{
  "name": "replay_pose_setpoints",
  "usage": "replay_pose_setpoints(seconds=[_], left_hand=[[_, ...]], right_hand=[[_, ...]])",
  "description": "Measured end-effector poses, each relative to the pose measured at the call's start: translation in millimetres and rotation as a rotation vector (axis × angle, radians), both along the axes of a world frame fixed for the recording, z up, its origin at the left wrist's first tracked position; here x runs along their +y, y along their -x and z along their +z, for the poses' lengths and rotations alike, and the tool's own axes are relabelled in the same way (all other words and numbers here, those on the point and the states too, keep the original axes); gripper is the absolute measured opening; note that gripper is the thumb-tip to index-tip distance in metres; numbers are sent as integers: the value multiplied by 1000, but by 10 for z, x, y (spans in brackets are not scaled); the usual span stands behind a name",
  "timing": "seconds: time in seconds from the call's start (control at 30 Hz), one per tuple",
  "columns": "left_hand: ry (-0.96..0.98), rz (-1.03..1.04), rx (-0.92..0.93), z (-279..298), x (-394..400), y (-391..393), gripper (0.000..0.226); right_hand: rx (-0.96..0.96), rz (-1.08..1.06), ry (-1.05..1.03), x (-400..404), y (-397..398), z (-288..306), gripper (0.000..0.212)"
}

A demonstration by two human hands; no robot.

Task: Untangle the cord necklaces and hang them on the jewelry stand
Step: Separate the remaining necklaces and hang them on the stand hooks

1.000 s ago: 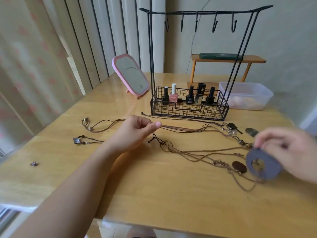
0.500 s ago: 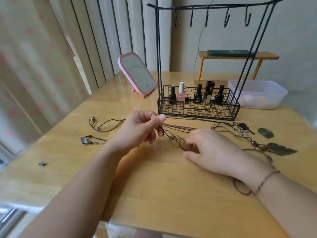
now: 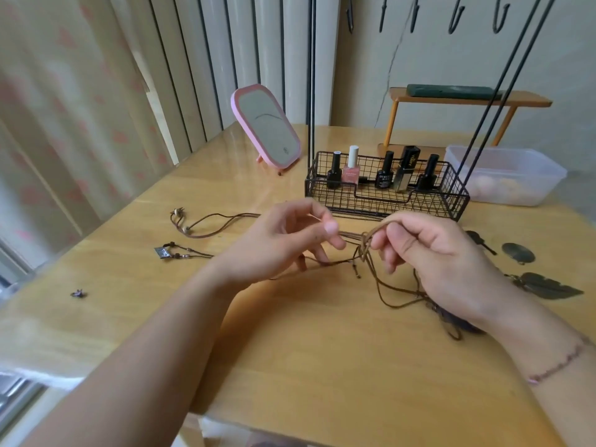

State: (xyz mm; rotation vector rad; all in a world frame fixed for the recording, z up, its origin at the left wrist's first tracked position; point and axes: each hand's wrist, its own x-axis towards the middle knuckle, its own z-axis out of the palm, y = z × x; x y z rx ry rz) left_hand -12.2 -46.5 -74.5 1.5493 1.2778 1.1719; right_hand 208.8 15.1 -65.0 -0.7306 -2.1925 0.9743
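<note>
Pinching brown cord necklaces (image 3: 371,253) at mid-frame, the left hand (image 3: 283,243) and right hand (image 3: 432,253) meet with curled fingers above the surface (image 3: 322,366). The knotted, looping cords trail left and right across it.

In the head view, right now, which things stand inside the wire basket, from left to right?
Black bottle → pink bottle → black bottle → black-and-gold tube → black bottle, all in the wire basket.
</note>
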Motion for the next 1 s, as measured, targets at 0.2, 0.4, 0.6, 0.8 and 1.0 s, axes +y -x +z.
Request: replay_pose_setpoints(seconds=[0.2, 0.4, 0.6, 0.8, 1.0], left_hand=[[-76, -141, 87, -86, 8, -141, 13], [-151, -116, 55, -111, 18, -267, 9], [-237, -54, 42, -108, 15, -282, 5], [-262, -40, 171, -86, -10, -336, 15], [-325, 166, 191, -130, 20, -307, 11]], right_hand=[[169, 85, 275, -66, 29, -2, 29], [230, 69, 281, -88, 23, 13, 32], [202, -16, 117, -29, 34, -34, 25], [78, -42, -193, -106, 64, -41, 22], [70, -118, -247, -35, 8, -46, 24]])
